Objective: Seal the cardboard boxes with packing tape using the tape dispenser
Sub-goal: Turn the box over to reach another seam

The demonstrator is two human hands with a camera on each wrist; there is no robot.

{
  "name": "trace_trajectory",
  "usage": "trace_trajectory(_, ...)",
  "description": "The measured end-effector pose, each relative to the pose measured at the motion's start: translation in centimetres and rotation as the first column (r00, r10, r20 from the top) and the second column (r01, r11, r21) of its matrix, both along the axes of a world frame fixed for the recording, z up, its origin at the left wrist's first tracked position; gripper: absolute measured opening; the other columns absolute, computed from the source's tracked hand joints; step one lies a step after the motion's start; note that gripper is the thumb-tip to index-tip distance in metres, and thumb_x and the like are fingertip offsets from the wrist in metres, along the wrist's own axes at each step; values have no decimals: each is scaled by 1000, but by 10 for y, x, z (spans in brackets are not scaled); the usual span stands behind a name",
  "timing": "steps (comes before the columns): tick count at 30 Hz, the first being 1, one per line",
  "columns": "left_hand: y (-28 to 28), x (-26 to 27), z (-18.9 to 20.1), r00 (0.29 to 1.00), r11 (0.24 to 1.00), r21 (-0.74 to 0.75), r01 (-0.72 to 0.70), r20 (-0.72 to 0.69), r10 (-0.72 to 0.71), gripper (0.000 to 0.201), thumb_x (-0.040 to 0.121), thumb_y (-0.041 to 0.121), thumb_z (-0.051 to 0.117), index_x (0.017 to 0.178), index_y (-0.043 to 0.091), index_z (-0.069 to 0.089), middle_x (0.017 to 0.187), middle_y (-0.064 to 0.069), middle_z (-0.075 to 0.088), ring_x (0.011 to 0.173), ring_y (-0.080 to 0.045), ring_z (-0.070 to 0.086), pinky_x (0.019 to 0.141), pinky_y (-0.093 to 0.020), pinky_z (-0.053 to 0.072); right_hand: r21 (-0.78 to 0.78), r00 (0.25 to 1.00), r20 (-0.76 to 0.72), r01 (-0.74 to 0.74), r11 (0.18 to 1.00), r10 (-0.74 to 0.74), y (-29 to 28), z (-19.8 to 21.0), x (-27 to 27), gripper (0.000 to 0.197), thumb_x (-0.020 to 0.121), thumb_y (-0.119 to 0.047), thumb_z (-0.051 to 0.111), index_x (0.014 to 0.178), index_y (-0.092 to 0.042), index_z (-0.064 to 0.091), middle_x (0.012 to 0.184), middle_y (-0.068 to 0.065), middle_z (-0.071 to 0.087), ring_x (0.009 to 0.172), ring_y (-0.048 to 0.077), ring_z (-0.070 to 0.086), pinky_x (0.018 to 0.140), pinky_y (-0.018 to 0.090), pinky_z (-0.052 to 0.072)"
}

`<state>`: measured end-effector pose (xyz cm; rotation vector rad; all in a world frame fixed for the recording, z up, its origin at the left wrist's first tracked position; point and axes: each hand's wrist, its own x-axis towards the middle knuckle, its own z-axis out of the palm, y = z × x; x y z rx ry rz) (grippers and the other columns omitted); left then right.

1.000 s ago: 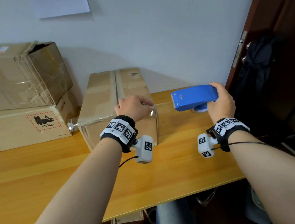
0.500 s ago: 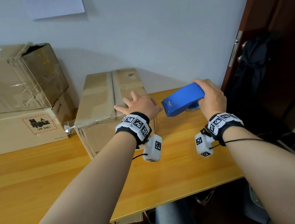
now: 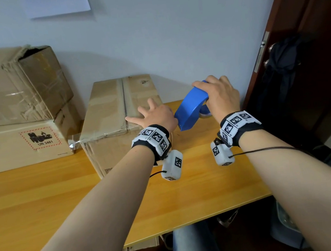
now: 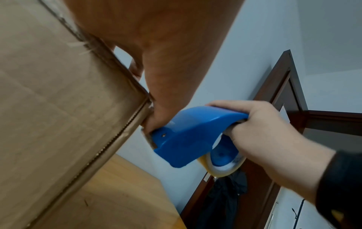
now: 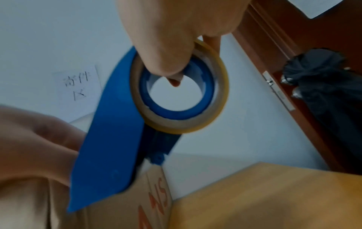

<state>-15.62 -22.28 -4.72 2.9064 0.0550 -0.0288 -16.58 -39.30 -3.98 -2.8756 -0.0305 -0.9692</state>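
A person's left hand (image 3: 155, 116) lies flat, fingers spread, on the near right corner of a brown cardboard box (image 3: 116, 104) on a yellow wooden table (image 3: 190, 195).

The right hand (image 3: 219, 95) grips a blue plastic tape dispenser (image 3: 192, 109), its nose tilted down at that corner; two taped cartons (image 3: 13, 114) are stacked far left.

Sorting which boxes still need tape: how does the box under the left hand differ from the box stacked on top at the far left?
The box under the left hand sits straight on the table, flaps flat and closed; the top stacked box rests on another box, crumpled, with an end flap gaping. The left hand presses the first; nothing touches the second. Both are brown cardboard carrying clear tape.
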Motion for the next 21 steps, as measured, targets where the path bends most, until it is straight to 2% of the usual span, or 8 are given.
trace_trajectory(6,0,-1,0,1000,1000,6,-10,18,10,24,87,38,53,106,36,67,133,-1,35,129,-39,28,104,-82,3,-93,992,-73,98,991,-105,18,12,14,47,84,8,48,104,-28,70,93,1,56,90,25,38,52,26,18)
trace_trajectory(8,1,-2,0,1000,1000,-10,-10,29,10,22,87,37,54,104,35,67,133,-1,36,128,-39,29,104,-82,3,-100,978,-145,134,986,-148,22,3,14,46,84,8,48,102,-27,70,95,0,58,97,29,46,52,26,23)
trace_trajectory(10,2,-3,0,999,999,-32,8,37,-7,18,88,39,56,102,35,68,132,-1,37,129,-39,30,104,-82,2,-45,949,-263,171,984,-177,15,-14,16,42,90,4,51,108,-27,73,105,4,66,103,33,56,61,30,37)
trace_trajectory(12,4,-3,-1,999,999,-39,24,43,-22,19,89,44,58,102,35,68,131,-1,38,130,-39,30,104,-83,1,11,884,-413,245,969,-219,0,-28,10,33,94,-3,55,113,-22,74,110,10,70,100,34,64,71,34,48)
trace_trajectory(15,5,-2,-1,999,999,-36,29,42,-28,24,91,53,57,104,37,68,134,-1,37,133,-38,28,104,-83,1,139,779,-576,394,908,-249,-24,-50,-1,16,97,-7,55,100,-6,71,83,12,64,74,32,57,66,34,46)
trace_trajectory(17,4,-2,-2,998,999,-39,36,47,-34,26,92,57,54,105,39,67,136,-1,36,134,-38,27,103,-83,0,208,716,-655,477,854,-241,-35,-67,-5,18,97,-9,56,84,-1,65,68,10,54,62,28,51,60,33,42)
trace_trajectory(19,4,-3,-1,998,998,-31,51,46,-49,26,91,61,51,104,42,64,135,-2,36,134,-39,27,102,-84,0,144,614,-758,487,862,-220,-40,-82,-11,23,95,-10,55,72,-9,55,62,4,47,55,22,42,57,30,38)
trace_trajectory(21,5,-4,0,997,997,-19,77,33,-77,27,89,65,51,102,43,61,133,-1,35,133,-40,27,100,-85,1,25,464,-864,430,903,-197,-41,-95,-13,24,92,-12,56,70,-18,49,64,0,42,56,19,38,57,28,38)
